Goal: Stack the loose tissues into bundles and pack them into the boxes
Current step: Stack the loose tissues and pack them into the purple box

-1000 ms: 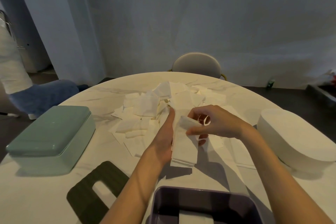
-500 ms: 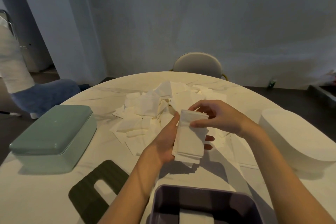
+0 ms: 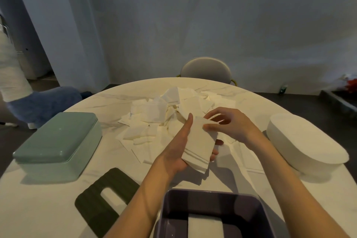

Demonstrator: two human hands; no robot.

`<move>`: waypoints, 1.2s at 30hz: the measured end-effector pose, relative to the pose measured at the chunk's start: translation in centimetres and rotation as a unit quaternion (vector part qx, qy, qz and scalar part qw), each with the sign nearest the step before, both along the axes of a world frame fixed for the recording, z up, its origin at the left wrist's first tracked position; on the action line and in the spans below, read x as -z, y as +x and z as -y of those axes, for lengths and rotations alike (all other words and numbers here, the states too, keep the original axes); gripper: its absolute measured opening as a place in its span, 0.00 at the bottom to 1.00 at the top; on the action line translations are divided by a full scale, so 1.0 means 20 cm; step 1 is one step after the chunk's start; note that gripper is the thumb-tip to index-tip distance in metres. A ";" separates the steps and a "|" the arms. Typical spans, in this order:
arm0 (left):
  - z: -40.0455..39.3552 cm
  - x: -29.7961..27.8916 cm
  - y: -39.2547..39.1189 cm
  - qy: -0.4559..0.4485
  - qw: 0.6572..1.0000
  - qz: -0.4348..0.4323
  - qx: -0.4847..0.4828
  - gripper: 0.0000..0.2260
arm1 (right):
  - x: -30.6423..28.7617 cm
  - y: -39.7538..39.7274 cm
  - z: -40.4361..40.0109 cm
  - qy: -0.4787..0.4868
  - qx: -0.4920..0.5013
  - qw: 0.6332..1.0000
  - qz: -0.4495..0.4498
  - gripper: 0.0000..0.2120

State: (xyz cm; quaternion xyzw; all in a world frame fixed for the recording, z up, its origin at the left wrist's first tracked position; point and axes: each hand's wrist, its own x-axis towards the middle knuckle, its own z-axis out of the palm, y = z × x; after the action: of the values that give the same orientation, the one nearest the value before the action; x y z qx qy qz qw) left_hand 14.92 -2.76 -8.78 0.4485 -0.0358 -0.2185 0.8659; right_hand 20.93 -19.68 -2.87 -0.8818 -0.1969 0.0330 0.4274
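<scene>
Bundling step: left hand cradles bundle, right hand pinches far end. Next: square edges, lower into near purple box.

We see a white marble-veined round table, plain white loose paper tissues, a mint-green lidded box, a purple open box (dark inside), and a dark green slotted lid.

White tissue bundle in hands, loose tissues behind
</scene>
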 end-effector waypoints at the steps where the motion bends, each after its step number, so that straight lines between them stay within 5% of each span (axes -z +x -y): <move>1: 0.00 -0.01 -0.01 0.001 1.000 -0.002 0.004 0.32 | 0.00 -0.01 0.01 0.009 0.003 1.000 0.026 0.09; 10: -0.02 0.03 -0.05 -0.031 0.999 -0.027 0.019 0.32 | -0.07 -0.13 0.09 -0.025 -0.019 0.997 0.068 0.04; 17: 0.01 0.00 -0.14 -0.036 0.998 -0.026 0.038 0.29 | -0.16 -0.25 0.12 0.070 -0.107 0.990 -0.056 0.08; 22: 0.01 0.01 -0.17 -0.033 0.997 -0.041 0.065 0.42 | 0.00 -0.25 0.06 -0.073 -0.057 0.996 -0.006 0.09; 26: 0.05 -0.07 -0.24 0.147 0.989 0.008 0.035 0.36 | 0.07 -0.28 0.10 -0.042 -0.052 0.997 0.027 0.23; 29: 0.04 -0.08 -0.27 0.341 0.933 0.116 0.017 0.36 | 0.09 -0.30 0.14 -0.053 -0.075 0.996 0.019 0.27; 33: -0.05 -0.02 -0.28 0.423 0.882 0.194 -0.072 0.18 | 0.18 -0.34 0.20 -0.006 -0.049 0.998 0.047 0.19; 36: -0.08 0.06 -0.29 0.467 0.820 0.280 -0.175 0.10 | 0.31 -0.37 0.21 0.032 -0.070 0.994 0.080 0.25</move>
State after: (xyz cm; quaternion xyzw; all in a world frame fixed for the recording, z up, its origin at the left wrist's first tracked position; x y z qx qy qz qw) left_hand 9.20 -1.08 -9.94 0.8398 -0.0917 0.0813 0.5289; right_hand 13.52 -23.91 -9.01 -0.8515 -0.2924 -0.0138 0.4350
